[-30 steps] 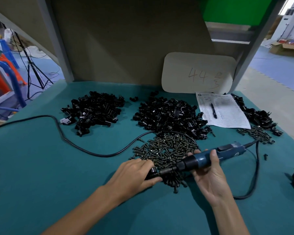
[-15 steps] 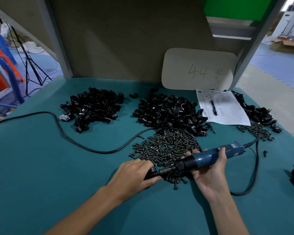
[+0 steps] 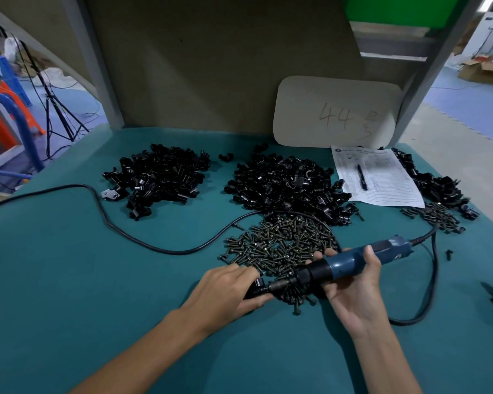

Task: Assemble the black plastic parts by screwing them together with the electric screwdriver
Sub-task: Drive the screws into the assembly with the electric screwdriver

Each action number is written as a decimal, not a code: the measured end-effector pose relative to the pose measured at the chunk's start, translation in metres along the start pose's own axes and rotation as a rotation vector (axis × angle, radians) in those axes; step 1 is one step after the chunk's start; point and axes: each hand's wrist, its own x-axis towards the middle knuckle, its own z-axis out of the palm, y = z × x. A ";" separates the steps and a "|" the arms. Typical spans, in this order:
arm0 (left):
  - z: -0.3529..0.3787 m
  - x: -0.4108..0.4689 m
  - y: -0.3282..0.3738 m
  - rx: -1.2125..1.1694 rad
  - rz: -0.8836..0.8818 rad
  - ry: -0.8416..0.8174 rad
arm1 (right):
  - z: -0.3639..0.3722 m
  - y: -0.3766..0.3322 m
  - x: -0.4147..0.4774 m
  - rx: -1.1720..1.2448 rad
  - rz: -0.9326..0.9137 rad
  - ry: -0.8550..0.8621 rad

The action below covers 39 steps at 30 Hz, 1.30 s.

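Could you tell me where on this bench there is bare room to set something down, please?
Widest bare patch: the near-left mat, below the cord and left of the left hand. A smaller one lies between the cord and the left parts pile. Crowded: the middle and right, with the screws, the right hand, the screwdriver and the paper.

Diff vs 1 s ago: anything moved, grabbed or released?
Nothing visibly moved, gripped or released. The left hand still holds the black part, and the right hand still grips the screwdriver, bit at the part. The screws and cord are unchanged.
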 end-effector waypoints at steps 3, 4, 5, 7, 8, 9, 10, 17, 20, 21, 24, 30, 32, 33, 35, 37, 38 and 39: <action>-0.001 0.000 0.001 0.004 0.005 0.002 | 0.000 0.000 0.000 0.006 0.006 0.000; -0.001 0.000 0.001 0.004 0.006 0.005 | -0.001 0.000 0.000 0.007 0.008 0.000; -0.001 0.000 0.001 0.004 0.005 0.007 | -0.001 0.000 0.000 0.008 0.008 -0.001; -0.002 0.000 0.001 -0.001 0.000 0.002 | -0.002 0.000 0.000 0.005 0.006 -0.006; -0.002 0.000 0.002 -0.004 -0.001 0.001 | -0.001 0.000 -0.001 0.003 0.004 -0.010; -0.002 0.001 0.002 -0.004 0.000 0.004 | -0.001 0.000 -0.001 0.002 0.002 -0.014; -0.002 0.001 0.002 -0.004 0.000 0.006 | -0.001 0.000 -0.001 0.003 0.000 -0.017; -0.004 0.001 0.003 0.002 0.001 0.005 | 0.001 -0.001 -0.004 0.015 0.003 -0.020; -0.005 0.002 0.003 0.002 0.000 -0.001 | 0.001 0.000 -0.004 0.015 0.005 -0.025; -0.005 0.002 0.003 0.000 -0.002 -0.004 | 0.001 0.000 -0.004 0.013 0.007 -0.026; -0.004 0.001 0.003 -0.006 -0.009 -0.015 | 0.002 0.000 -0.004 0.006 0.012 -0.023; -0.003 0.002 0.003 -0.003 -0.012 -0.022 | 0.002 0.000 -0.005 -0.001 0.012 -0.023; -0.003 0.001 0.003 -0.005 -0.008 -0.027 | 0.001 0.000 -0.004 -0.004 0.010 -0.025; -0.004 0.001 0.003 -0.004 -0.008 -0.038 | 0.000 0.000 -0.004 -0.005 0.011 -0.029; -0.004 0.001 0.004 -0.027 -0.040 -0.080 | 0.000 0.001 -0.003 0.005 0.012 -0.039; -0.005 0.002 0.003 -0.091 -0.121 -0.141 | -0.001 0.004 -0.001 0.032 0.001 -0.050; -0.004 0.001 0.003 -0.109 -0.141 -0.158 | -0.002 0.005 0.000 0.041 -0.008 -0.052; -0.003 0.001 0.002 -0.113 -0.136 -0.152 | -0.002 0.005 0.001 0.042 -0.017 -0.047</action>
